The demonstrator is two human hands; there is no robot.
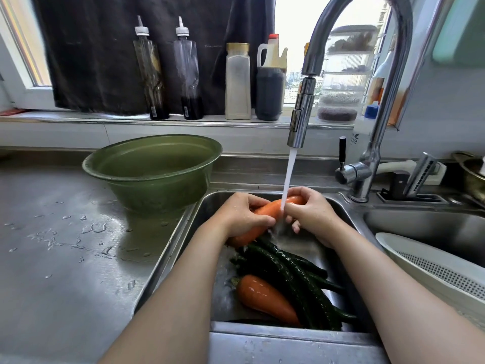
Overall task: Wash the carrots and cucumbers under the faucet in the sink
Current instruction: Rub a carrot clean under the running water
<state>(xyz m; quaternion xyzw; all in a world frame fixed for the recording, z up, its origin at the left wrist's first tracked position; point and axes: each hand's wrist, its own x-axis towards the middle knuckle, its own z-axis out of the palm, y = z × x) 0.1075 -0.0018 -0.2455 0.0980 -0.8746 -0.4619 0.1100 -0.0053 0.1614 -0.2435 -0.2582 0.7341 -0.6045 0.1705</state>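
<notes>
A long, smooth orange carrot (266,209) is held slantwise under the white stream of water (288,177) poured from the curved chrome faucet (301,114), above the stainless steel sink (275,328). Its middle is gripped by the left hand (242,214), with the fingers curled round it. Its upper end is clasped by the right hand (312,214), with the fingers likewise curled. On the sink floor, a second thick orange carrot (265,298) is laid against a bundle of long dark green cucumbers (288,271). A round green plastic basin (152,174) is set on the wet steel worktop (65,258), left of the sink.
</notes>
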